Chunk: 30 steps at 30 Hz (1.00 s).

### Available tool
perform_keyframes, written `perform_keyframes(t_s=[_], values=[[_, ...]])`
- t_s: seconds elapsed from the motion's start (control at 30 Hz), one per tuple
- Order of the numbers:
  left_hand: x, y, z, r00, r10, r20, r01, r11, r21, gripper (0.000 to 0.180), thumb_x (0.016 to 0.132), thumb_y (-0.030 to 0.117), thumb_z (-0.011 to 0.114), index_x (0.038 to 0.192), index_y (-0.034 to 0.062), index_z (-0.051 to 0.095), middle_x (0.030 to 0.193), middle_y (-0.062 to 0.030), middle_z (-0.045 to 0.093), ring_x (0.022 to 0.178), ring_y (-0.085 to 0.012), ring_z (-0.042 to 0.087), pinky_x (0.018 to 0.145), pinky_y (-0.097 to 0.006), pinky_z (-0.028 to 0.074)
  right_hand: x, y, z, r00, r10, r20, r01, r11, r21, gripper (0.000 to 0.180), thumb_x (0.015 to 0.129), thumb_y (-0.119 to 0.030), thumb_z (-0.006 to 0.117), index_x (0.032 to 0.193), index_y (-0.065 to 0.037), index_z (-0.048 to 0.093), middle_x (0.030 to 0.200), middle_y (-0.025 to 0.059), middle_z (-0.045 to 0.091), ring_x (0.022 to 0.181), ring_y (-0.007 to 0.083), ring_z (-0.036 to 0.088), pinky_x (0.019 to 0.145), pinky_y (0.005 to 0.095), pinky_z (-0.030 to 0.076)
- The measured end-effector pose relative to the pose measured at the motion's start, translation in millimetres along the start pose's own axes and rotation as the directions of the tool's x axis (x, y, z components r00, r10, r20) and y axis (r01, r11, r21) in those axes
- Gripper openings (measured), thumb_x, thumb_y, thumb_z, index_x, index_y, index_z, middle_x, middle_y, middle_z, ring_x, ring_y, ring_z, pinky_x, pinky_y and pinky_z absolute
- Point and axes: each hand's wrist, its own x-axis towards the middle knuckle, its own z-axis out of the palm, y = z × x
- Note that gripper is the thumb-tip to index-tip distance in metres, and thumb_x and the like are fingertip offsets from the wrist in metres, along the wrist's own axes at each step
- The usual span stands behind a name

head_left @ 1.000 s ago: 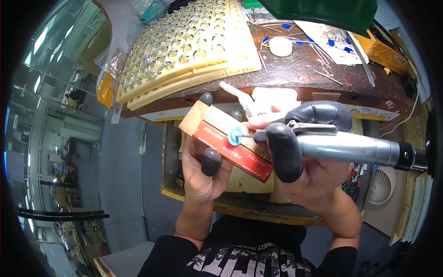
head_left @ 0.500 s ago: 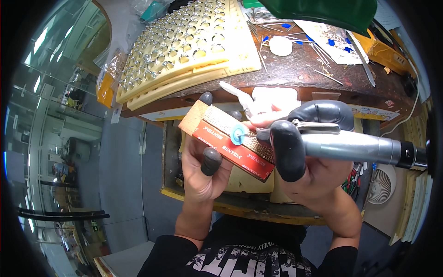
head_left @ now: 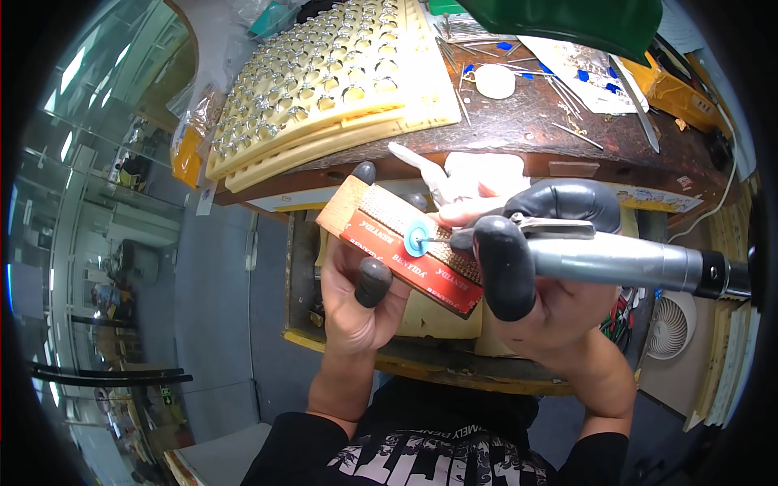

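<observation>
My left hand [head_left: 356, 296], with black finger cots on its thumb and fingers, is closed around a wooden block [head_left: 340, 212]. The block is tilted, its right end lower, with a red label along one side and a rough brownish-gold face above. Black cots also cover fingers of my right hand [head_left: 535, 251], which grips a silver rotary handpiece [head_left: 624, 257]. At the handpiece's tip a small light-blue disc [head_left: 416, 238] lies against the block or just in front of it; I cannot tell whether they touch.
Yellowish trays [head_left: 324, 121] filled with several rings stand on the dark wooden bench [head_left: 519, 121] at the back left. Thin burs, a white round container [head_left: 494, 82] and tweezers [head_left: 639, 109] lie further right. A green lamp shade [head_left: 567, 23] hangs above. Under my hands is an open drawer [head_left: 438, 374].
The block and my left hand have shifted very slightly. The disc stays at nearly the same place by the block, and both grips are unchanged.
</observation>
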Motion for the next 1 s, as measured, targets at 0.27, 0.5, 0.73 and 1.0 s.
perform_keyframes(t_s=[0.27,0.5,0.73,1.0], values=[[-3,-2,-7,1.000,0.009,-0.024,-0.007,0.998,0.066,0.082,0.091,0.031,0.062,0.149,0.0010,0.012,0.136,-0.0246,0.045,0.125,-0.0352,0.049,0.107,-0.050,0.041,0,-2,-2,1.000,-0.004,0.028,0.004,1.000,-0.004,0.016,0.091,-0.005,0.055,0.087,0.006,0.066,0.086,0.0164,0.070,0.087,0.0280,0.070,0.094,0.0502,0.049],[3,0,0,1.000,-0.002,0.012,0.001,0.996,0.087,0.083,0.091,0.030,0.062,0.149,0.0019,0.011,0.138,-0.0257,0.043,0.126,-0.0367,0.048,0.107,-0.050,0.040,1,-4,-2,0.997,-0.024,0.080,0.026,0.999,-0.031,0.015,0.091,-0.005,0.056,0.091,0.006,0.065,0.086,0.0166,0.069,0.088,0.0287,0.069,0.095,0.0513,0.048],[5,3,7,0.999,-0.039,0.023,0.038,0.998,0.042,0.083,0.091,0.029,0.063,0.150,0.0036,0.010,0.139,-0.0260,0.040,0.127,-0.0366,0.046,0.107,-0.051,0.041,-1,1,-3,0.998,-0.023,0.056,0.023,1.000,0.000,0.013,0.090,-0.005,0.058,0.092,0.005,0.066,0.088,0.0169,0.070,0.087,0.0284,0.069,0.095,0.0508,0.048],[4,2,6,1.000,-0.004,-0.007,0.004,0.992,0.127,0.084,0.091,0.031,0.063,0.149,0.0029,0.009,0.136,-0.0253,0.044,0.124,-0.0365,0.049,0.106,-0.049,0.042,2,1,-4,0.996,-0.079,0.044,0.081,0.996,-0.048,0.012,0.090,-0.005,0.058,0.089,0.004,0.065,0.088,0.0165,0.070,0.086,0.0273,0.069,0.093,0.0495,0.050]])
